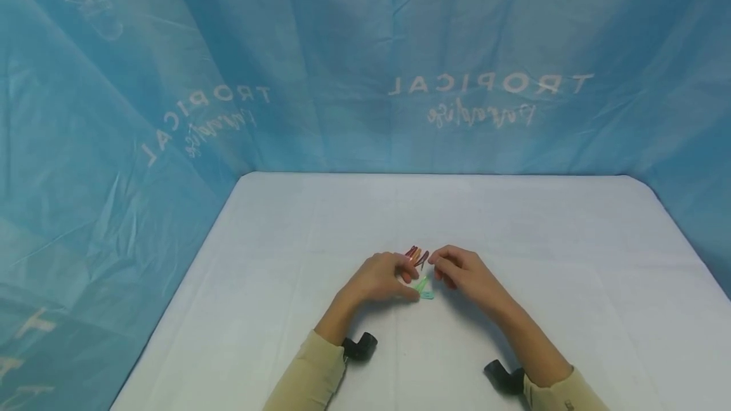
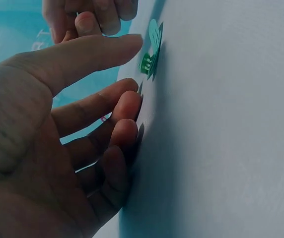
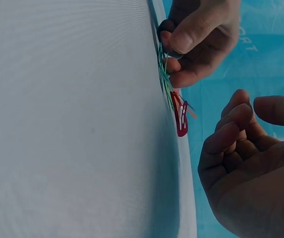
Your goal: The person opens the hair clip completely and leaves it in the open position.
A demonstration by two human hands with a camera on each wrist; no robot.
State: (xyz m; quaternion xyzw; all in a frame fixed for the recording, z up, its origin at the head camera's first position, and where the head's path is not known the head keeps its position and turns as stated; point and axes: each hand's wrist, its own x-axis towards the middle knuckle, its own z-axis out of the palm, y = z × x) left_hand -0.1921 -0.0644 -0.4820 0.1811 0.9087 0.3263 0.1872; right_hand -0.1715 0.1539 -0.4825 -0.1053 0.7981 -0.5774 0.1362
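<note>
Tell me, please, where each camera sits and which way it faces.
Head: worn there, facing forward and down at the white table; left hand, right hand and sleeves show.
Left wrist: worn there, facing that hand and green hair clips; both hands show.
Right wrist: worn there, facing that hand; left hand beyond.
Shared by head and right wrist: both hands, red hair clips.

Smooth clips [image 3: 182, 131], matt cloth tabletop [image 1: 514, 221], creased sheeny curtain [image 1: 354, 30]

The green clips [image 1: 426, 295] range from mint to bright green; the other clips [image 3: 182, 127] are dark red and orange — the worktop [image 1: 514, 221] is white, the curtain [image 1: 342, 49] blue with pale lettering, the sleeves [image 1: 311, 376] beige, the wrist cameras [image 1: 361, 347] black.
</note>
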